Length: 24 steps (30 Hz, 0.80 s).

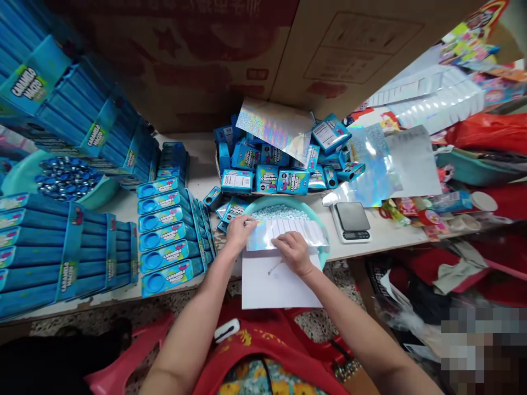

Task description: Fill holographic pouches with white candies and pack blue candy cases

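Note:
A shiny holographic sticker sheet [258,240] lies across the front of a teal basin [317,214] filled with small pale candies [280,210]. Its left end is pinched in my left hand [239,235]. My right hand [294,252] is closed at the sheet's lower edge, fingers curled and thumb against it. Below the shiny part, a white paper backing [280,288] hangs toward my lap. Small blue candy boxes [293,181] are heaped just behind the basin, and a few lie beside my left hand. What my fingertips cover is hidden.
Blue display boxes [164,236] stand stacked on the left, near a basin of blue shiny pieces [68,178]. A small digital scale [352,219] sits right of the candy basin. More holographic sheets [366,164] lie behind it. A large cardboard carton [214,60] blocks the back.

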Motion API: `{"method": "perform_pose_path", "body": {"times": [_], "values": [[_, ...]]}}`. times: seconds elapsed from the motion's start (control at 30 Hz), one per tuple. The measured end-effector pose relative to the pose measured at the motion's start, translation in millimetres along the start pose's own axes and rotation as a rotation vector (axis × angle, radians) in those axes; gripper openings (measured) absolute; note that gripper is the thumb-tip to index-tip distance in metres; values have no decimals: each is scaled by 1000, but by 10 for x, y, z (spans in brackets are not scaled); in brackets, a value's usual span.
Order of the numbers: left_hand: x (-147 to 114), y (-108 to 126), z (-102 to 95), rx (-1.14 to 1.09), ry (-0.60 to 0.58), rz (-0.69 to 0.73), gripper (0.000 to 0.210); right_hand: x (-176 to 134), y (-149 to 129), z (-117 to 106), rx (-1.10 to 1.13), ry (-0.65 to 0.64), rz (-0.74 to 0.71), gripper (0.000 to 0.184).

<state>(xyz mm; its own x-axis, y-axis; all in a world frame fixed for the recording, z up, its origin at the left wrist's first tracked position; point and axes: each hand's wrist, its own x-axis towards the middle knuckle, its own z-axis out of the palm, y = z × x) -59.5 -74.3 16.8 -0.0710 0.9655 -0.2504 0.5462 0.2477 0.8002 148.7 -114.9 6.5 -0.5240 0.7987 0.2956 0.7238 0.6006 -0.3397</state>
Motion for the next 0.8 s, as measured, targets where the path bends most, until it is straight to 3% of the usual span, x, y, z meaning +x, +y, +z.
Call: {"method": "perform_pose_path", "body": {"times": [0.03, 0.13, 0.2, 0.3, 0.5, 0.63, 0.8], "values": [[17, -34, -2, -25, -2, 7, 21, 47, 15, -26, 60, -34, -9, 19], [1, -86, 13, -96, 35, 22, 20, 282, 18, -53, 150, -31, 24, 54], [-9, -104, 43, -139, 43, 15, 21, 451, -21, 9, 110, -12, 77, 64], [12, -139, 93, -180, 92, -54, 21, 568, -107, 199, 25, -85, 68, 58], [21, -203, 141, -169, 170, -158, 18, 343, -124, 419, 20, -122, -17, 44], [-26, -174, 162, -88, 188, -157, 17, 379, -83, 229, 118, -50, -27, 21], [-126, -111, 176, 181, 306, 1, 16, 567, -157, -410, 235, -34, 49, 16]]}}
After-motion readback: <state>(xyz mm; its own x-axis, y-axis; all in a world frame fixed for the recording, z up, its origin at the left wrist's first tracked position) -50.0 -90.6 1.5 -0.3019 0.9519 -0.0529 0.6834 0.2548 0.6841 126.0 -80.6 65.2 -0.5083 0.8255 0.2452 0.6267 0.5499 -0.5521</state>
